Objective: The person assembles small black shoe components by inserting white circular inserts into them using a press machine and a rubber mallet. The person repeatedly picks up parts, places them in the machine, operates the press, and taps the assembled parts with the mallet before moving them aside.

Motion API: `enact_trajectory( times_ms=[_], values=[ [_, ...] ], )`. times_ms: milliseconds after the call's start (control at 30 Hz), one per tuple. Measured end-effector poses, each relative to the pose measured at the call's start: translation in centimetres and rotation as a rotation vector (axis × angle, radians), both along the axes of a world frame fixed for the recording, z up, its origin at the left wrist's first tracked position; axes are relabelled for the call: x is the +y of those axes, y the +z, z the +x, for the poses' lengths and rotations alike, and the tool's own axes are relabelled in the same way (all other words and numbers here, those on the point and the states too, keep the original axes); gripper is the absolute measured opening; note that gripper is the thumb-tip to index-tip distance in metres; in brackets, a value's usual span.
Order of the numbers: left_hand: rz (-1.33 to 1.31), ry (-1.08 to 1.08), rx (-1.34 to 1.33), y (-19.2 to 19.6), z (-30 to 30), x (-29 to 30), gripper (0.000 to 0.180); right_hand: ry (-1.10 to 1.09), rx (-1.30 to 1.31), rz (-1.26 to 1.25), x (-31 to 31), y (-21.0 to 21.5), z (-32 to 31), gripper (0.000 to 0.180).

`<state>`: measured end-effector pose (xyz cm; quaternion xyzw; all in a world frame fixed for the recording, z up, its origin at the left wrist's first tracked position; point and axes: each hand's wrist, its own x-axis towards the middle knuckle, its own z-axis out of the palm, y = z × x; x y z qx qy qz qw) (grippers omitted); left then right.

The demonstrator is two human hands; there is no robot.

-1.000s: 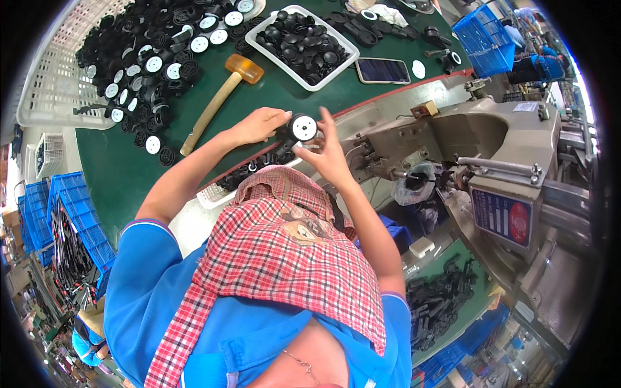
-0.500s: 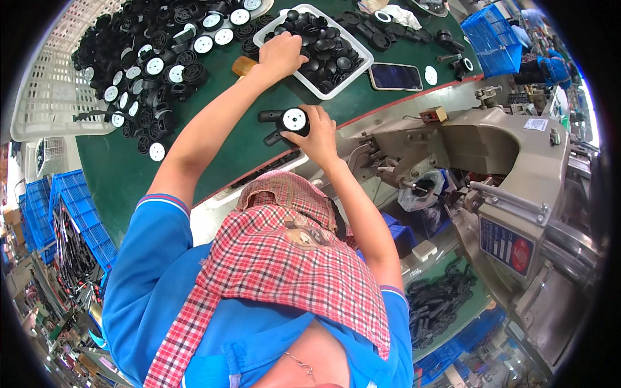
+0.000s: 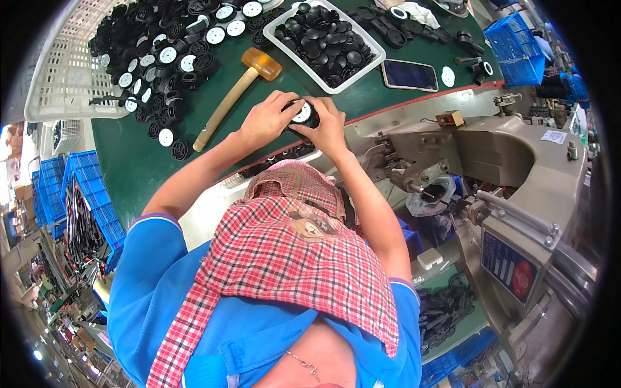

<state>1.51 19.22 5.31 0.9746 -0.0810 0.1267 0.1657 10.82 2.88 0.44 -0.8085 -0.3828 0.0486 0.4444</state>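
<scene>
Above the green tabletop [image 3: 123, 165], forearms [image 3: 366, 194] angle inward; both hands [image 3: 264, 121] [image 3: 327, 128], partly closed, grip a white-faced black wheel [image 3: 303, 113].

Your left forearm [image 3: 202, 172] slants up and to the right, your right forearm [image 3: 370, 200] up and to the left, bringing both bare hands close together in front of you. Your left hand [image 3: 265, 121] shows its back, fingers bent inward; your right hand [image 3: 328, 127] faces it, fingers curled and thumb reaching leftward below them.
</scene>
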Motion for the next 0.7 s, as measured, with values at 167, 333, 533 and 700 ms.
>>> enact_trajectory(
  times_ms=[167,333,533,700],
  values=[
    [-0.019,0.083,-0.029,0.2,-0.5,-1.1,0.04,0.009,0.003,-0.011,0.0,0.3,0.0,0.06],
    [-0.114,0.2,-0.037,0.1,-0.2,-2.1,0.03,-0.021,-0.013,-0.001,0.1,0.2,-0.1,0.056],
    [-0.097,0.282,-0.035,0.3,-0.1,-4.4,0.02,-0.079,-0.035,0.028,0.1,-0.5,-0.7,0.052],
    [0.002,0.321,0.053,0.4,0.6,-4.3,0.023,-0.079,-0.063,0.051,0.5,-0.9,-0.5,0.05]
  ],
)
